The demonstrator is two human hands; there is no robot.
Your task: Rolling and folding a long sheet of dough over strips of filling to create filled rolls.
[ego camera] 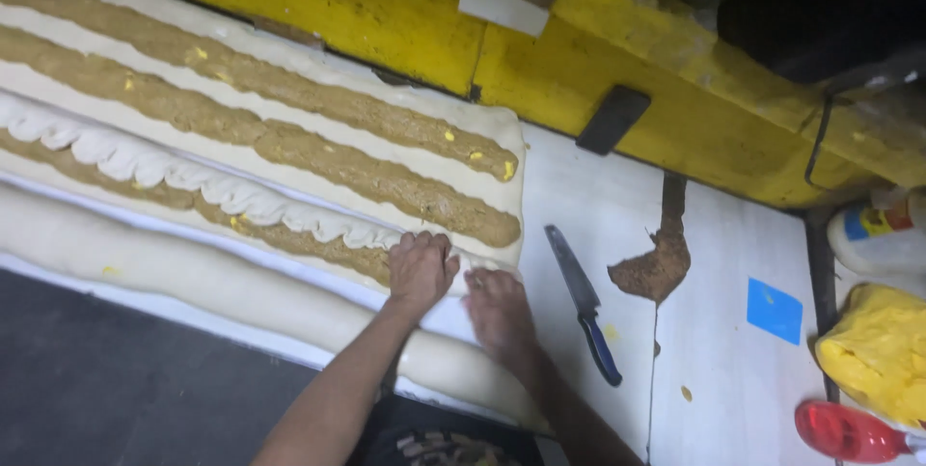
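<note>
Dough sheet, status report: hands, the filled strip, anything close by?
Left hand and right hand both pressing the pale dough sheet over a brown filling strip. Pleated fold reaches the hands. Blue-handled knife lies to the right, apart.

The light is soft and a bit dim. The upper right corner is very dark. The lower left is dark too. The whole picture looks a little blurry, mostly near the edges. No bright glare shows.
</note>
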